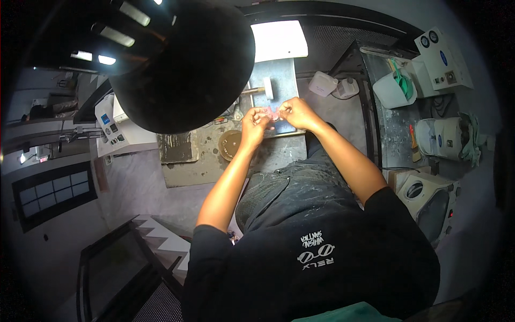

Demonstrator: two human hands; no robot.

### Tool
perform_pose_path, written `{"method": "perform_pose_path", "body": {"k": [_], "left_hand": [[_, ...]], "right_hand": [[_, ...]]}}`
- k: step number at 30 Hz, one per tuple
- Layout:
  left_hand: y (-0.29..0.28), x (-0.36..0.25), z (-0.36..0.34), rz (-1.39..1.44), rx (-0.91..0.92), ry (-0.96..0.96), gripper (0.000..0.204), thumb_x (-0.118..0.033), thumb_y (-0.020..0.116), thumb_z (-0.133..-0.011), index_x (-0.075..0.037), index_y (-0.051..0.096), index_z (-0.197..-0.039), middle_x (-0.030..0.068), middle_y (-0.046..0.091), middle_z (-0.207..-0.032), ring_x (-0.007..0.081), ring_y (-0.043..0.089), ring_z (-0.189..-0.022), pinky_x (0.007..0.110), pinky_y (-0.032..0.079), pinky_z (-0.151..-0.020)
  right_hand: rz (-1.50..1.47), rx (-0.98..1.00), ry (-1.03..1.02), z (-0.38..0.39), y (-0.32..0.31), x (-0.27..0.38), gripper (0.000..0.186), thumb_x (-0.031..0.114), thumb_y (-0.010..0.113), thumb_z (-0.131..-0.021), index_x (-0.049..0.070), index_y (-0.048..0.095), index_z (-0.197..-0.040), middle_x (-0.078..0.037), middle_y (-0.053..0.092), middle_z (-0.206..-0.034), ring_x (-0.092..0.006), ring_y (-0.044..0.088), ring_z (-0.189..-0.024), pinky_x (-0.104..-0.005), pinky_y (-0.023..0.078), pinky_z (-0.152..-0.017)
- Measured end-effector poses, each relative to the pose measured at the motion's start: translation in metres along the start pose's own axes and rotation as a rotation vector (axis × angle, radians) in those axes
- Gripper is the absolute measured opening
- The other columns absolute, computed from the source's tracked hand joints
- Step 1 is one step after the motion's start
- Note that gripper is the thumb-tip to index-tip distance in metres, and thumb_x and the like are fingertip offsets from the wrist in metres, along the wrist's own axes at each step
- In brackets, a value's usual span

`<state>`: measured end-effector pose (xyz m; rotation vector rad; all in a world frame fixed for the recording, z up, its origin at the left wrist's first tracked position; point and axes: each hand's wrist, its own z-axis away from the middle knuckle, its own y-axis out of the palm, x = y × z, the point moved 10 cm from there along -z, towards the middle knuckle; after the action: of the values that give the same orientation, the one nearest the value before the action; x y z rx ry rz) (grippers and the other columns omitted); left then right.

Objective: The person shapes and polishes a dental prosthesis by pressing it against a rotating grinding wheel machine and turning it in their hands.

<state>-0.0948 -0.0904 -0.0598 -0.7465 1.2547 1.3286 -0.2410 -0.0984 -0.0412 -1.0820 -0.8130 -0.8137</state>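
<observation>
Over a bluish tray [289,119] at the bench's near edge, I hold a small pink piece [272,113] shaped like a denture base; its details are too small to make out. My left hand [254,125] pinches its left side with the fingertips. The right side is gripped by my right hand [299,114], thumb and fingers closed on it. Just beyond my hands, a white wheel [268,88] sits on the end of a brass-coloured shaft. A round brown bowl [230,144] lies left of my left forearm.
A large black lamp hood [188,75] hangs at upper left. Below it lies a dark, rough slab [177,148]. White jugs [323,83] stand beyond my right hand. Along the right bench are a white tub [390,92] with a green scoop, a brush [415,147] and machines [426,196].
</observation>
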Motion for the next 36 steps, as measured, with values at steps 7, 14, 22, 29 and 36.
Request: {"method": "perform_pose_path", "body": {"k": [7, 14, 22, 29, 36], "left_hand": [[-0.013, 0.071, -0.045, 0.080, -0.023, -0.164, 0.007, -0.001, 0.050, -0.097, 0.006, 0.051, -0.097, 0.0178, 0.065, -0.078, 0.0245, 0.067, -0.060, 0.035, 0.058, -0.053], [-0.017, 0.060, -0.070, 0.034, -0.169, -0.092, 0.007, 0.000, 0.048, -0.098, 0.004, 0.051, -0.092, 0.0163, 0.063, -0.074, 0.0245, 0.066, -0.056, 0.035, 0.058, -0.051], [-0.022, 0.065, -0.090, 0.044, -0.241, -0.220, 0.011, 0.003, 0.046, -0.091, 0.005, 0.056, -0.087, 0.0161, 0.062, -0.068, 0.0236, 0.062, -0.049, 0.033, 0.050, -0.041], [-0.022, 0.065, -0.097, -0.001, -0.177, -0.339, 0.015, 0.003, 0.048, -0.088, 0.008, 0.061, -0.083, 0.0170, 0.063, -0.066, 0.0213, 0.058, -0.045, 0.031, 0.042, -0.037], [-0.034, 0.080, -0.104, 0.014, -0.278, -0.407, 0.018, 0.004, 0.045, -0.089, 0.009, 0.061, -0.083, 0.0148, 0.060, -0.065, 0.0210, 0.055, -0.046, 0.033, 0.040, -0.037]], "right_hand": [[-0.120, 0.031, 0.264, -0.032, 0.021, -0.081, 0.015, 0.013, 0.068, -0.091, -0.001, 0.070, -0.088, -0.008, 0.070, -0.074, -0.0114, 0.063, -0.062, -0.0273, 0.049, -0.055], [-0.631, -0.162, 0.324, -0.059, 0.014, -0.080, 0.012, 0.006, 0.065, -0.089, -0.005, 0.067, -0.093, -0.014, 0.070, -0.076, -0.0193, 0.069, -0.062, -0.0307, 0.057, -0.053], [-0.668, -0.189, 0.469, -0.073, 0.015, -0.085, 0.015, 0.005, 0.056, -0.092, -0.007, 0.065, -0.092, -0.017, 0.069, -0.081, -0.0233, 0.070, -0.067, -0.0330, 0.060, -0.058], [-0.799, -0.252, 0.622, -0.070, 0.032, -0.101, 0.018, 0.008, 0.054, -0.088, -0.005, 0.065, -0.083, -0.018, 0.069, -0.076, -0.0262, 0.070, -0.063, -0.0352, 0.060, -0.056], [-0.891, -0.263, 0.655, -0.066, 0.033, -0.099, 0.020, 0.007, 0.052, -0.089, -0.009, 0.062, -0.086, -0.022, 0.069, -0.081, -0.0287, 0.070, -0.065, -0.0368, 0.061, -0.058]]}}
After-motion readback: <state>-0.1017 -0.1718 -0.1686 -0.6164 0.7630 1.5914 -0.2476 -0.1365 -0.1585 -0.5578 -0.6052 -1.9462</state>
